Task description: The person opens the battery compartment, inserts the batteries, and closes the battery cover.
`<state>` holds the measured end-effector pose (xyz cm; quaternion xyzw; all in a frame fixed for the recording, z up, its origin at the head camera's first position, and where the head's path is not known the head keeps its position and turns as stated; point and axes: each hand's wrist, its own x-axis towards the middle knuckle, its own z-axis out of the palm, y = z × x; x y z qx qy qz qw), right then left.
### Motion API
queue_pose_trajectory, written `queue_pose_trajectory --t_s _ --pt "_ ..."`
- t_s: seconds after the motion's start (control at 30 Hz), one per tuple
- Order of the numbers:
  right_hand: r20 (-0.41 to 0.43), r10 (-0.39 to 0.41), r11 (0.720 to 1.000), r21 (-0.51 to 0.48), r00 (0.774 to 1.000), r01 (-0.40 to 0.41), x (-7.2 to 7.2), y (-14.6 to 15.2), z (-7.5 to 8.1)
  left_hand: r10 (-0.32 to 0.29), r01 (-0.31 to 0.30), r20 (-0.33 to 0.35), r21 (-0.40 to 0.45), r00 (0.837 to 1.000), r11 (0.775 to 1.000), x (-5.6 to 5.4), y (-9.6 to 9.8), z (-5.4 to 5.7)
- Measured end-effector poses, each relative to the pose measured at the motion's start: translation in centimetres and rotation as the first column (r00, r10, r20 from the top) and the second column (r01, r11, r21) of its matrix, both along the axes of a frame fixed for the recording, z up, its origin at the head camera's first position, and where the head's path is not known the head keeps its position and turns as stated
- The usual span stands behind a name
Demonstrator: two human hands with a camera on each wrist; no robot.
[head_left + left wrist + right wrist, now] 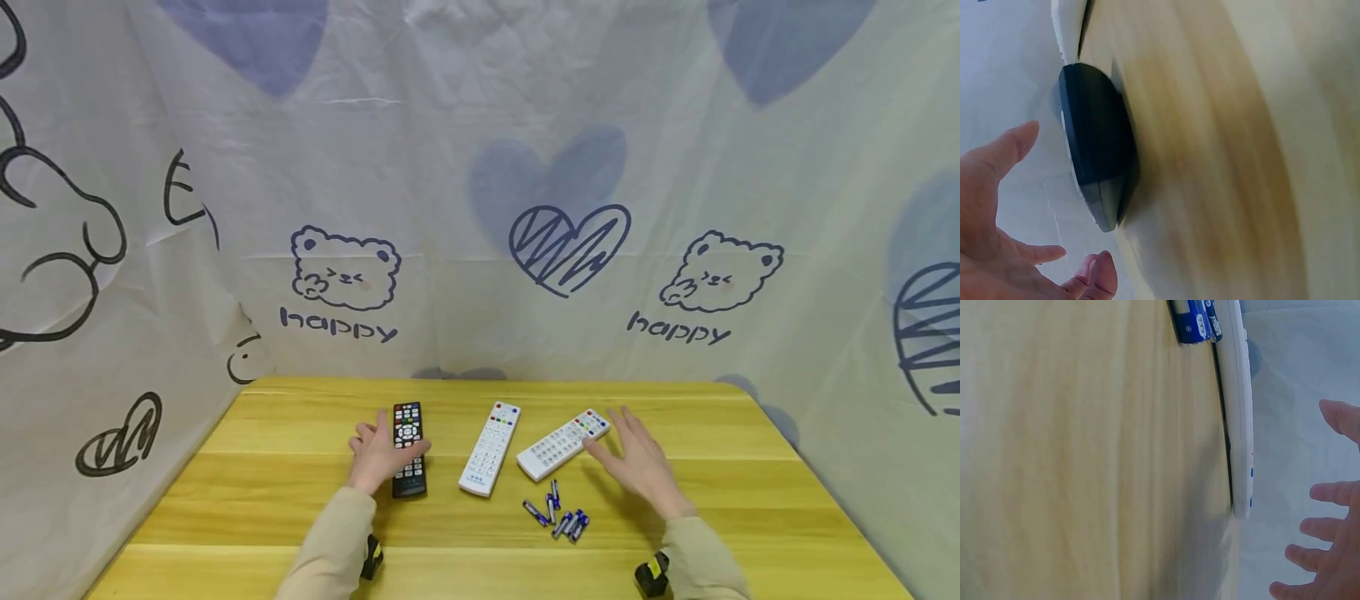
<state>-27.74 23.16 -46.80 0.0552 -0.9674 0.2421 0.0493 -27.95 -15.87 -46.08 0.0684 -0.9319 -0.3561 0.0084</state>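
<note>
Tabletop [247,508]: black remote [408,482] lies beside the left hand [378,459].

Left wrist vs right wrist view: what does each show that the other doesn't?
Left wrist only: the left hand, the long black plastic remote control and an edge of the middle white plastic remote control.
Right wrist only: the right hand, blue-ended cylindrical batteries and the slanted white plastic remote control.
Both: the yellow wooden table and pale creased backdrop.

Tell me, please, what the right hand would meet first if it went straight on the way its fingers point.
Probably the patterned cloth behind the table, as the fingertips point past the angled white remote; depth is unclear, so the thumb might brush it.
</note>
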Motion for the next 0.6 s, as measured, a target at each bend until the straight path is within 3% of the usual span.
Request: queue_pose_trajectory --t_s 0.2,0.6 --pt "-0.014 0.006 1.000 -0.014 1.000 -0.006 0.1 -0.2 -0.2 0.023 -0.023 -0.005 -0.029 1.000 0.999 -0.1 0.7 -0.5" --pt "-0.006 0.011 0.998 -0.054 1.000 -0.011 -0.2 -0.6 -0.2 0.049 -0.049 0.007 0.006 0.999 0.999 -0.6 1.2 -1.2"
